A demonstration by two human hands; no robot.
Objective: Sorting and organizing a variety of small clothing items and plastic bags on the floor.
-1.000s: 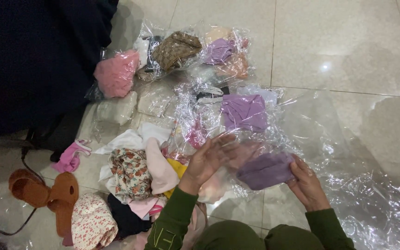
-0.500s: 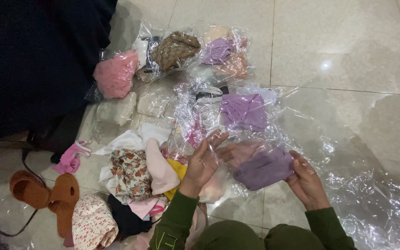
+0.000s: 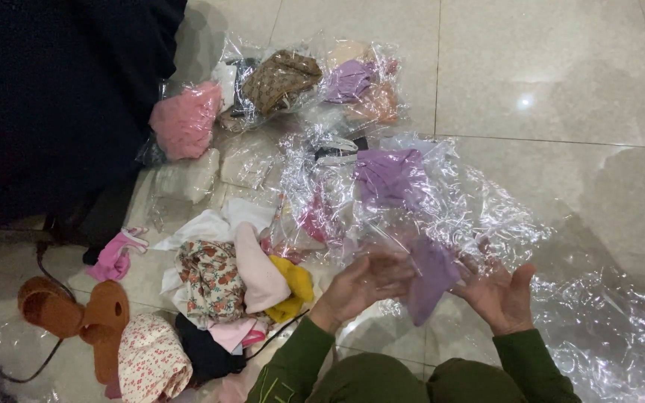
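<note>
Low in the middle of the frame, the left hand (image 3: 363, 283) and right hand (image 3: 502, 295) face each other, palms up and fingers spread wide — between them hangs a folded purple cloth (image 3: 431, 276) inside a crinkled clear plastic bag (image 3: 479, 216), touching both hands' fingertips. Just above lies another bagged purple garment (image 3: 390, 177). To the left sits a loose heap — a floral cloth (image 3: 210, 280), a yellow piece (image 3: 295, 287). Brown sandals (image 3: 76, 313) lie at lower left on the tiled floor (image 3: 561, 67).
</note>
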